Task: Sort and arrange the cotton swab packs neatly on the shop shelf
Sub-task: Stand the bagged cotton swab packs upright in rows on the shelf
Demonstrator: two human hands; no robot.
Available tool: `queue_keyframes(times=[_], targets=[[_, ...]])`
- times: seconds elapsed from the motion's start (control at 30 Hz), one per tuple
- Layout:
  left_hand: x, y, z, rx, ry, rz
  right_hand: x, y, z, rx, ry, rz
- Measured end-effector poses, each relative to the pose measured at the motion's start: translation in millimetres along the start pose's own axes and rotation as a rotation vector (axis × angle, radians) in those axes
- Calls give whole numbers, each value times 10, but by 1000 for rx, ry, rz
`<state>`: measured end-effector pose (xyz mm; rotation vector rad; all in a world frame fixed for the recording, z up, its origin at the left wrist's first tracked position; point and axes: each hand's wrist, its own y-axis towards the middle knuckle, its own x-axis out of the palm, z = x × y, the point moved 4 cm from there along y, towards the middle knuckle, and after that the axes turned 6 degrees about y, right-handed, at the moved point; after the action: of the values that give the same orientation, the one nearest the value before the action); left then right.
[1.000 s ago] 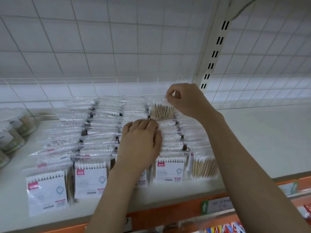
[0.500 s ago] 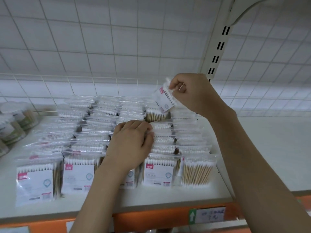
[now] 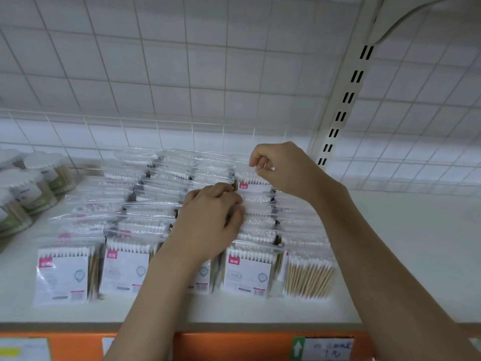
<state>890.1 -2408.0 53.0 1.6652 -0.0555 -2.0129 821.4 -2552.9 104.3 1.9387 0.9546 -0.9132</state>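
Note:
Several clear packs of cotton swabs (image 3: 127, 267) stand in overlapping rows on the white shelf (image 3: 390, 256). My right hand (image 3: 281, 168) pinches the top edge of one label-front pack (image 3: 253, 185) at the back of the fourth row, and the pack sits down in the row. My left hand (image 3: 210, 220) lies on the middle rows with its fingers curled against the pack tops, holding them forward. At the front right a pack (image 3: 307, 276) shows its wooden sticks instead of a label.
Round tubs of swabs (image 3: 33, 183) stand at the left end of the shelf. A white wire grid backs the shelf, with a slotted upright (image 3: 346, 100) to the right. An orange price rail (image 3: 234, 345) runs along the front edge. Bare shelf lies right of the packs.
My right hand lifted a pack out of the back of the row, turned it label-forward, and has lowered it back into the row. My left hand stayed on the middle packs.

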Motion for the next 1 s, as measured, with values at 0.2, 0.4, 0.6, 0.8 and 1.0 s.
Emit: queue_keyframes(times=[0.2, 0.4, 0.6, 0.8, 1.0], targets=[[-72, 105, 23, -30, 114, 7, 225, -2, 112, 38, 38, -95], [-17, 257, 62, -7, 139, -15, 217, 0, 121, 44, 81, -144], [93, 257, 34, -11, 139, -56, -52, 116, 211, 61, -25, -10], [121, 223, 15, 5, 123, -27, 66, 229, 252, 133, -157, -103], [140, 227, -1, -12, 110, -24, 191, 261, 216, 135, -284, -194]])
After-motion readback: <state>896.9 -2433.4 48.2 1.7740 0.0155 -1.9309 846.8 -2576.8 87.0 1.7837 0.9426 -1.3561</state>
